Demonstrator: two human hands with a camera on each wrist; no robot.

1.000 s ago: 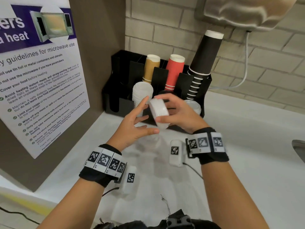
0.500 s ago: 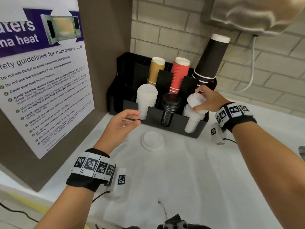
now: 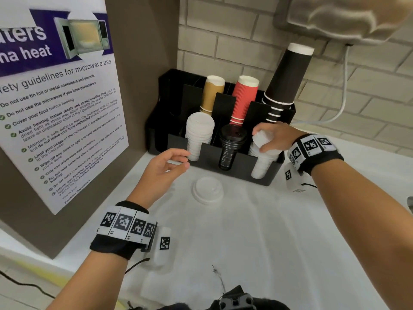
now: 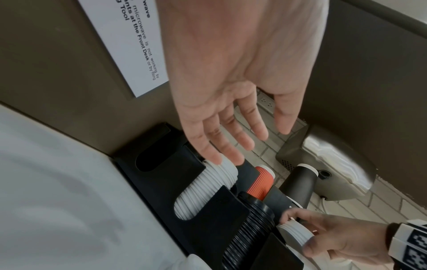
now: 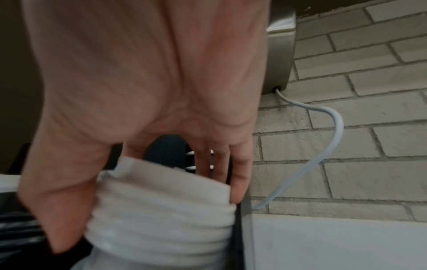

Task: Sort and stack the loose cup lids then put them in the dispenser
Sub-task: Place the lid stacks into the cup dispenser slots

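Fingers (image 3: 267, 130) and thumb of the right hand (image 3: 276, 136) curl round the top of a white lid stack (image 3: 262, 159), gripping it in the right front slot of the black dispenser (image 3: 210, 153). Left hand (image 3: 164, 167) hovers in front, fingers relaxed and spread, holding nothing. Three lid stacks up front: white lids on the left (image 3: 199, 135), black lids in the middle (image 3: 231, 146), white on the right. One loose white lid (image 3: 208, 190) lies on the white counter (image 3: 268, 231). Three cup stacks behind: tan (image 3: 212, 92), red (image 3: 243, 99), black (image 3: 286, 79).
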